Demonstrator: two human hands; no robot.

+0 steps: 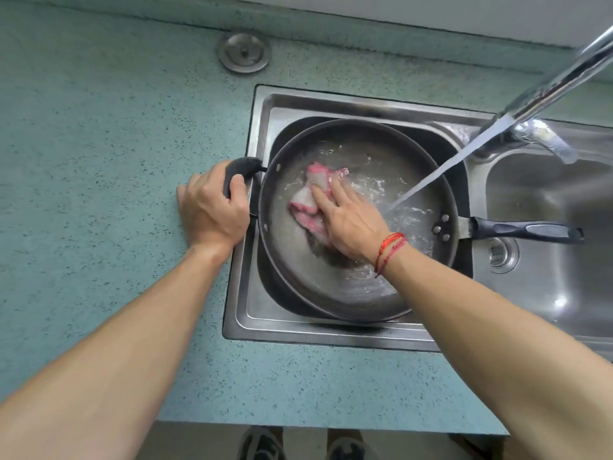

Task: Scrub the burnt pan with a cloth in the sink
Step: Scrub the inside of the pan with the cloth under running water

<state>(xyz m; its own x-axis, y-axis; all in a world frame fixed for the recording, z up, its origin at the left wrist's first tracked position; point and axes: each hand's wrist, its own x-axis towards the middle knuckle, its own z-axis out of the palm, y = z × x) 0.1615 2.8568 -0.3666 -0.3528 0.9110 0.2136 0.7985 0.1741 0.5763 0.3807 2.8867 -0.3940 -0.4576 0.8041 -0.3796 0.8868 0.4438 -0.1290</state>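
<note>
A large dark pan (331, 287) lies in the left basin of a steel sink (265, 104), with water pooled inside it. My left hand (212, 207) grips the pan's short black side handle (238, 167) at the sink's left edge. My right hand (348, 224) lies flat on a wet pink and white cloth (306, 200), pressing it against the pan's bottom. The long black handle (524, 229) points right over the second basin. A stream of water (441, 171) falls into the pan just right of my hand.
A chrome tap (564, 78) reaches in from the upper right. The right basin (547, 200) holds a drain strainer (502, 254). A round metal cap (243, 52) sits in the speckled teal counter (99, 127). Shoes show below the counter's front edge.
</note>
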